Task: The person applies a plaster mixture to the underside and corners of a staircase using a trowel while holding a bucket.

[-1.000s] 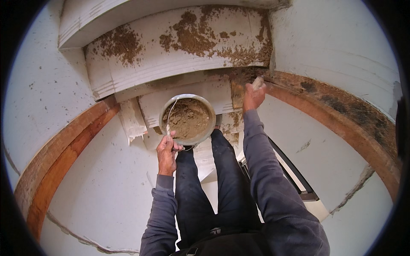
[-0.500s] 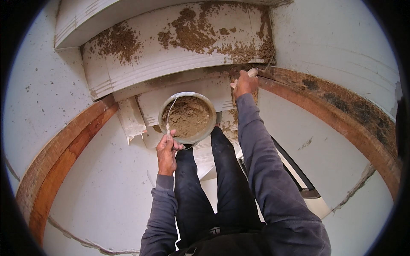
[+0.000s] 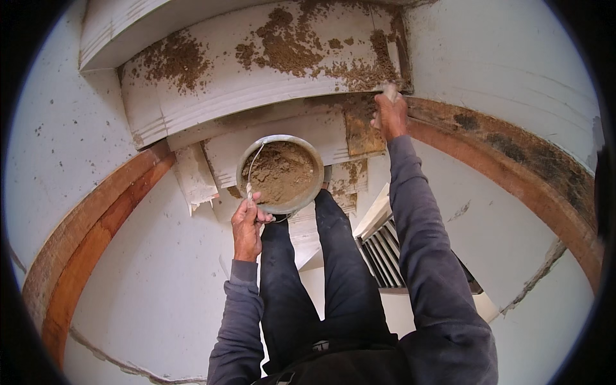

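My left hand (image 3: 249, 218) grips the thin wire handle of a round metal bucket (image 3: 281, 173) filled with brown mortar, held out in front of my dark trousers. My right hand (image 3: 390, 115) is stretched forward and closed on a small pale tool handle, pressed at the right end of a white moulded cornice (image 3: 256, 83). Brown mortar patches (image 3: 289, 45) are smeared across the cornice face and on the surface just left of my right hand.
White plastered walls curve round on both sides, with a reddish-brown band (image 3: 96, 231) at the left and a darker stained one (image 3: 513, 147) at the right. A ribbed white step or ladder part (image 3: 382, 247) shows below my right forearm.
My right hand has reached farther forward and up to the cornice's right end. The bucket and my left hand have stayed nearly in place.
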The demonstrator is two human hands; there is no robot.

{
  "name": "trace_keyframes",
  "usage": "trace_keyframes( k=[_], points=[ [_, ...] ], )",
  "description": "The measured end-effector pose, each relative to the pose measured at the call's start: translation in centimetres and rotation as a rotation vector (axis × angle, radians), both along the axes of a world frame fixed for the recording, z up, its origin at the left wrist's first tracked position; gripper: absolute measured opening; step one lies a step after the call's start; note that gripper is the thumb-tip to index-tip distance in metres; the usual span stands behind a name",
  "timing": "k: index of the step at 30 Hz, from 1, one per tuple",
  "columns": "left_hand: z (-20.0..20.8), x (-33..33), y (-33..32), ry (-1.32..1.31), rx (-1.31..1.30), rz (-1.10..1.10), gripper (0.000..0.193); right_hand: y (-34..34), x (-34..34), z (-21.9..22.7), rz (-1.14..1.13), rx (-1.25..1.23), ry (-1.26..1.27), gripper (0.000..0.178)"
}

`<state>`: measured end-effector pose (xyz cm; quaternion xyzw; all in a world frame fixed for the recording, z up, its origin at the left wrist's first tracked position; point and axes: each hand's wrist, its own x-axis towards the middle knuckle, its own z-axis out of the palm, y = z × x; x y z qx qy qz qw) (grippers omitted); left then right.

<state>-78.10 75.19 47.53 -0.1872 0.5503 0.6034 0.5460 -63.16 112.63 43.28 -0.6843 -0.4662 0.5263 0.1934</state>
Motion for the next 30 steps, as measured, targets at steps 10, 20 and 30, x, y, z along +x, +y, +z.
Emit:
trace_keyframes(
  k=[10,20,30],
  points=[
    [-0.1,-0.1,-0.2,0.011,0.006,-0.035,0.044,-2.7,0.8,-2.6,-0.077,0.184,-0.333,0.043],
    [0.1,0.1,0.3,0.02,-0.027,-0.009,0.036,2.3,-1.4,-3.9,-0.126,0.047,-0.056,0.027],
    [0.2,0.2,0.3,0.036,-0.018,0.004,0.038,5.6,-2.8,-0.2,0.002,-0.029,-0.045,0.037]
  ],
)
